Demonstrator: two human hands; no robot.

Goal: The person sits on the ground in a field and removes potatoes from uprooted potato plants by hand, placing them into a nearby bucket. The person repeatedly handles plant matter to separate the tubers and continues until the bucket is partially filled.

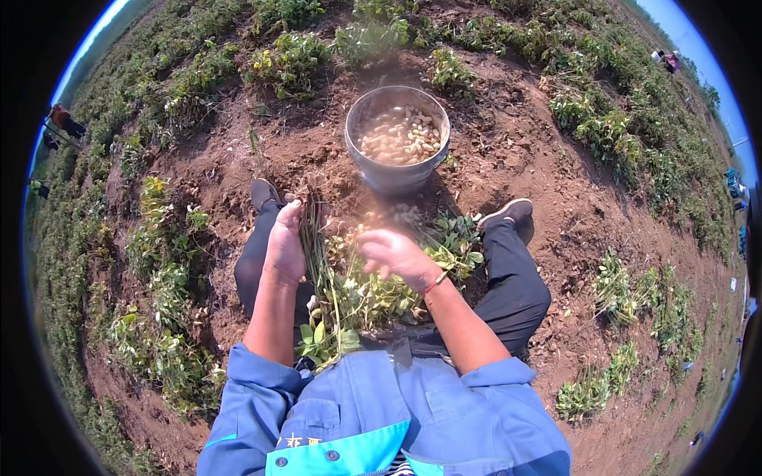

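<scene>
My left hand (289,241) grips a bundle of peanut plant stems (315,235), roots pointing away from me and leaves hanging toward my lap. To the right of the bundle, my right hand (396,254) is raised over the greenery with its fingers loosely apart, and I see nothing in it. Beyond both hands stands a bucket (397,178) partly filled with peanuts in their shells (411,134). Pulled peanut plants (381,300) lie between my legs, with some loose peanuts (406,214) just in front of the bucket. Haze blurs the middle of the view.
Bare reddish soil (506,137) surrounds me. Heaps of pulled plants (169,309) lie at the left, and more plant bunches (616,285) at the right. Rows of leafy plants (619,95) stretch outward. Far off, a person (64,121) is at the left edge.
</scene>
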